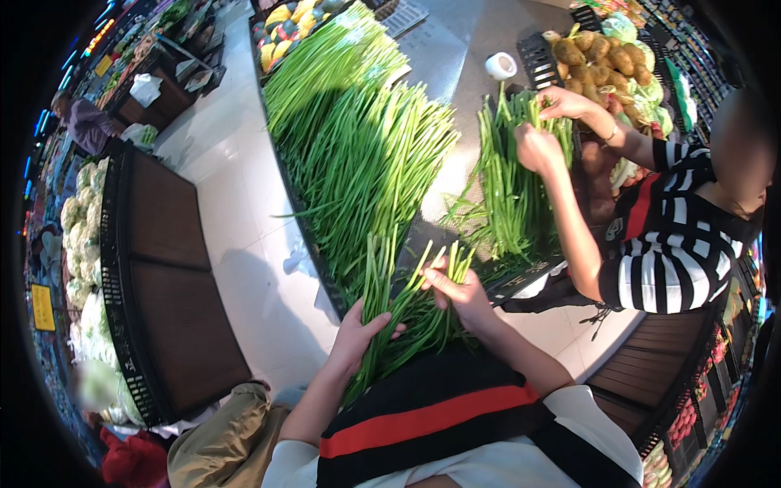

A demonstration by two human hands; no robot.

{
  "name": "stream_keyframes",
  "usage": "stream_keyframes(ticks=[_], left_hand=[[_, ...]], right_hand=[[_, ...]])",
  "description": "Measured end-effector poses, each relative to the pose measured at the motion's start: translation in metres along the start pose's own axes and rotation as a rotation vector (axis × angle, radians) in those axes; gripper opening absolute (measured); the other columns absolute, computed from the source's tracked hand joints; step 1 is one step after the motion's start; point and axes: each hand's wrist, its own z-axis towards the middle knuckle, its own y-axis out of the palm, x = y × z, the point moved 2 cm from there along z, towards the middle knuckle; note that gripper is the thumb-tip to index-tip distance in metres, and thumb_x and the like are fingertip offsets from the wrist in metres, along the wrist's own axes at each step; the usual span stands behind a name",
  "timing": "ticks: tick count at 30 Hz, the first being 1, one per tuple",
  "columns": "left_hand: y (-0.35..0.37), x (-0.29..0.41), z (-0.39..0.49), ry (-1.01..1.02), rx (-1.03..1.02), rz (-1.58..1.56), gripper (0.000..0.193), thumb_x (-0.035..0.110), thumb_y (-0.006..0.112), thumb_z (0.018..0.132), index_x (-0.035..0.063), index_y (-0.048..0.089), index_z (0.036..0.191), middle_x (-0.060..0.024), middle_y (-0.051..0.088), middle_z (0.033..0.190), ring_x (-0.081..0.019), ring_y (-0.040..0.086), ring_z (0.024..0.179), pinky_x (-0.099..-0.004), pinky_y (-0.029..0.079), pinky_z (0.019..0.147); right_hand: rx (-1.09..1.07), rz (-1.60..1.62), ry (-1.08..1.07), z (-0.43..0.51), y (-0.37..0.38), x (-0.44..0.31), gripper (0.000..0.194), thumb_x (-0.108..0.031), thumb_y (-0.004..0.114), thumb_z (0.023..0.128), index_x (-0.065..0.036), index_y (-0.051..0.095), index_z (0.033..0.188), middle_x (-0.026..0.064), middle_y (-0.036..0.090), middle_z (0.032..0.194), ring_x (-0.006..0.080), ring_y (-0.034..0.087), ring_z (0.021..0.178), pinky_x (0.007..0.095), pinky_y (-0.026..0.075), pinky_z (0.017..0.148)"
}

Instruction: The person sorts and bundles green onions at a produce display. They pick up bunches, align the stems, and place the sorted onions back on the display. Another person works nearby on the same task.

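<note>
Low in front of my apron, my left hand [367, 332] is closed around a bundle of long green stalks, which look like garlic chives [379, 274]. Their pale cut ends point up and away from me. My right hand [462, 299] pinches a smaller bunch of stalks [459, 261] between thumb and fingers, just right of the left-hand bundle. Leafy lower ends hang between my hands and against the apron. Beyond my hands lies a large heap of the same stalks [366, 158] on the metal-topped display stand [448, 30].
At the right, a co-worker in a striped top [665, 244] handles another chive pile [512, 177]. A white tape roll [501, 66] stands near potatoes [601, 58]. Colourful netted fruit [287, 30] sits at the far end. A cauliflower stand [171, 274] is across the aisle; someone's khaki trousers [226, 439] show nearby.
</note>
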Motion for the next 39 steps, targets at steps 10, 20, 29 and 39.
stream_keyframes(ticks=[10,20,29,39], left_hand=[[0.007,-0.004,0.005,0.020,-0.010,0.005,0.028,0.001,0.062,0.091,0.0004,0.051,0.117,-0.0110,0.064,0.101,-0.0206,0.069,0.082,-0.0291,0.058,0.071],[0.003,0.001,0.003,0.152,0.036,0.062,0.039,0.001,0.064,0.089,0.0010,0.051,0.125,-0.0094,0.065,0.106,-0.0191,0.067,0.091,-0.0306,0.055,0.081],[-0.009,0.000,0.004,0.125,0.075,0.030,0.029,0.003,0.063,0.091,0.0005,0.052,0.118,-0.0072,0.062,0.101,-0.0196,0.068,0.089,-0.0294,0.056,0.077],[-0.019,0.018,0.001,0.125,0.104,0.045,0.030,0.005,0.062,0.092,0.0010,0.051,0.121,-0.0144,0.066,0.102,-0.0213,0.069,0.088,-0.0290,0.055,0.075]], right_hand=[[-0.001,0.007,-0.014,0.005,-0.003,0.008,0.017,-0.025,0.061,0.096,-0.008,0.060,0.099,0.0009,0.059,0.088,0.0080,0.048,0.058,0.0224,0.039,0.052],[0.115,-0.093,-0.042,-0.001,-0.003,-0.003,0.028,-0.030,0.056,0.098,-0.006,0.070,0.099,-0.0009,0.057,0.077,0.0086,0.049,0.061,0.0237,0.039,0.058],[0.177,0.098,-0.048,-0.003,-0.014,0.004,0.037,-0.037,0.050,0.101,-0.005,0.068,0.101,0.0045,0.068,0.091,0.0101,0.059,0.080,0.0256,0.044,0.066],[0.141,0.215,0.008,0.000,-0.013,-0.008,0.016,-0.016,0.066,0.092,-0.003,0.059,0.099,-0.0035,0.048,0.066,0.0054,0.042,0.055,0.0219,0.036,0.053]])
